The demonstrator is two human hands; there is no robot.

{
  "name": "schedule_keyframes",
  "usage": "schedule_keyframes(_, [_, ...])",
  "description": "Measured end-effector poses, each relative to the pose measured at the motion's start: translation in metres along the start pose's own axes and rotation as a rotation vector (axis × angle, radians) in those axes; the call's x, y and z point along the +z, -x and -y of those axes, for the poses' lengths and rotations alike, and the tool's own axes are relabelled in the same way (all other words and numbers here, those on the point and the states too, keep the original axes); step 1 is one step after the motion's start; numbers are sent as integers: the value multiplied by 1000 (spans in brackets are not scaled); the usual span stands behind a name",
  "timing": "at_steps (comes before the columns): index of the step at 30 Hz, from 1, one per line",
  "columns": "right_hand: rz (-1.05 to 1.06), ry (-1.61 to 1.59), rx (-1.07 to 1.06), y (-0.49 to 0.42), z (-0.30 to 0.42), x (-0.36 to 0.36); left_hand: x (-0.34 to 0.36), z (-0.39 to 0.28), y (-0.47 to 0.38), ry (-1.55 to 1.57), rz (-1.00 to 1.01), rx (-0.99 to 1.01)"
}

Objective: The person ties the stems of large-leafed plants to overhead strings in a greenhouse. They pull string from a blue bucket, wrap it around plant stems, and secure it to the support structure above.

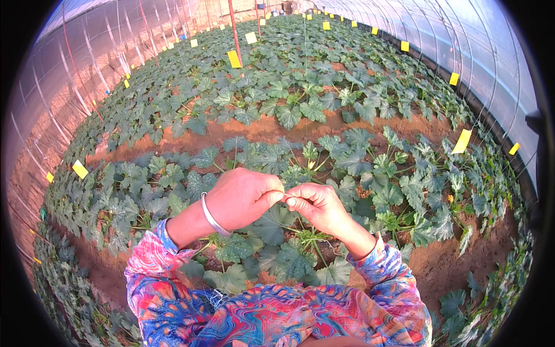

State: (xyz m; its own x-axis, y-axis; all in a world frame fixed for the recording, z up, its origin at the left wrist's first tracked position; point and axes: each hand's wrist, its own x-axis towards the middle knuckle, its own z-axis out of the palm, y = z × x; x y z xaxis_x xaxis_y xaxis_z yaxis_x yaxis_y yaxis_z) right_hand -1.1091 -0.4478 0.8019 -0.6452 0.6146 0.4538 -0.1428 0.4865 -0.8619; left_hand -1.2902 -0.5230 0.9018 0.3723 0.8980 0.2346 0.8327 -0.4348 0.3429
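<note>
My left hand (243, 197), with a silver bangle (213, 217) at its wrist, is raised over the leafy squash plants, thumb and forefinger pinched. Facing it, my right hand (318, 206) pinches in the same way, and the fingertips nearly meet. Between them is what looks like a thin strand, mostly hidden and too fine to identify surely. Below my hands grows a squash plant (295, 260) with broad lobed leaves and pale green stalks. At my waist on the left, a tangle of whitish-blue string (212, 298) lies against my patterned clothing (269, 316).
Rows of squash plants (277, 160) cross the greenhouse, parted by bare soil (243, 130). Yellow cards (234, 59) hang above the leaves. A fine vertical string (305, 86) hangs ahead, beyond my hands. A red pole (234, 30) stands farther off; plastic sheeting (459, 39) curves along the right.
</note>
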Motion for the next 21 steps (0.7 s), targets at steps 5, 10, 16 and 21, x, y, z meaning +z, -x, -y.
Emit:
schedule_keyframes(5, [41, -66, -43, -51, 55, -27, -72, -13, -11, -394, -306, 82])
schedule_keyframes(10, [-53, -106, -161, -110, 110, -65, -160, -39, -40, -725, -677, 176])
schedule_keyframes(16, [-196, -100, -218, -149, 182, -115, -262, -93, -101, -1105, -1108, 290])
schedule_keyframes(21, [-289, -45, -327, -171, 229, -142, -309, -131, -163, -1004, -1197, 437])
